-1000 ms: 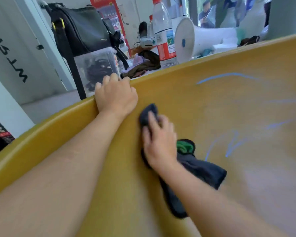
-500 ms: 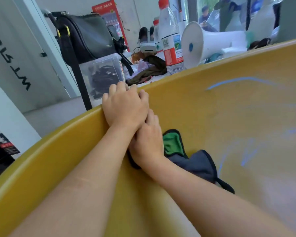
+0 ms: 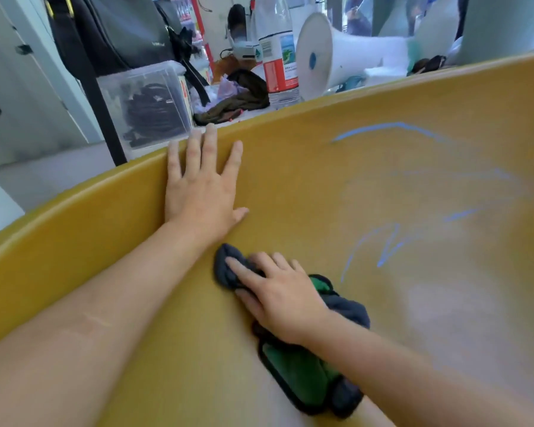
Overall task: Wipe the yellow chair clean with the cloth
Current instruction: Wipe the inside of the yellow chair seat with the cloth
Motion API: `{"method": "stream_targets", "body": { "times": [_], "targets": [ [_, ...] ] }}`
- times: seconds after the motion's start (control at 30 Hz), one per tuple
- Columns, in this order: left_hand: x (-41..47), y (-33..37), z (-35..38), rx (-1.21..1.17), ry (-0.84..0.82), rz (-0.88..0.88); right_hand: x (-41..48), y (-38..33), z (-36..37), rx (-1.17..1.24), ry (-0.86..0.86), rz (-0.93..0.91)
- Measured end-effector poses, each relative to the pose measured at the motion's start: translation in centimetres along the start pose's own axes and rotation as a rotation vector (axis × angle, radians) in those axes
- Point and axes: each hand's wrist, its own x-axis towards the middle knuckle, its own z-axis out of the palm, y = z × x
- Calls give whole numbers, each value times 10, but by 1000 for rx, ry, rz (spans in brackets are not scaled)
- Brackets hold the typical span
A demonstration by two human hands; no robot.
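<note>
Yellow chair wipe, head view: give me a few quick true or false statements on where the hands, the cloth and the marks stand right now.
1. The right hand presses the cloth onto the yellow chair. True.
2. The left hand holds the water bottle. False: it lies flat and open on the chair by its top edge; the water bottle stands beyond the chair.
3. Blue marks show on the chair to the right of the cloth. True.
4. The cloth is plain white. False: it is dark blue-grey with a green side.
5. The cloth covers the blue marks. False: it sits to their left, apart from them.
</note>
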Motion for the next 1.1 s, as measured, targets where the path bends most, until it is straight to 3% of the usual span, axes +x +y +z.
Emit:
{"method": "stream_targets", "body": {
  "times": [0.03, 0.07, 0.13, 0.17, 0.2, 0.3, 0.33, 0.4, 0.53, 0.6, 0.63, 0.77, 0.83, 0.9, 0.97, 1.0, 1.07, 1.1],
  "targets": [
    [-5, 0, -1, 16, -23, 45, 3, 26, -6, -105, -9, 25],
    [-10, 0, -2, 6, -56, 90, 6, 55, -12, -159, 13, 172],
    [-27, 4, 2, -83, -147, 165, 4, 66, -18, -58, 39, 593],
    [-36, 8, 5, -140, -179, 182, 1, 42, -15, 8, 27, 687],
    [-45, 16, 8, -192, -195, 186, -6, 9, -7, 42, 32, 641],
    [-61, 34, 13, -222, -237, 181, -39, -66, -5, 161, -210, 225],
    [-62, 36, 15, -177, -257, 205, -47, -52, -11, 172, -233, 131],
    [-66, 37, 19, -84, -317, 241, -71, 4, -32, 14, -238, 168],
    [-83, 56, 25, -51, -435, 217, -138, 120, -83, -302, -301, 721],
    [-90, 67, 27, -76, -460, 188, -133, 116, -86, -245, -218, 962],
    [-92, 73, 27, -114, -450, 155, -122, 94, -76, -188, -226, 997],
    [-97, 92, 28, -227, -413, 121, -75, -40, -28, 126, -443, 541],
    [-97, 97, 28, -248, -404, 144, -70, -28, -37, 98, -492, 413],
    [-99, 96, 30, -238, -392, 162, -99, 24, -63, -105, -477, 385],
    [-103, 96, 35, -235, -386, 163, -137, 93, -99, -320, -519, 537],
    [-105, 98, 36, -234, -384, 169, -153, 126, -121, -375, -532, 703],
    [-109, 102, 35, -238, -391, 178, -162, 161, -148, -339, -434, 1075],
    [-110, 103, 34, -247, -405, 170, -157, 158, -143, -316, -347, 1174]
  ]
}}
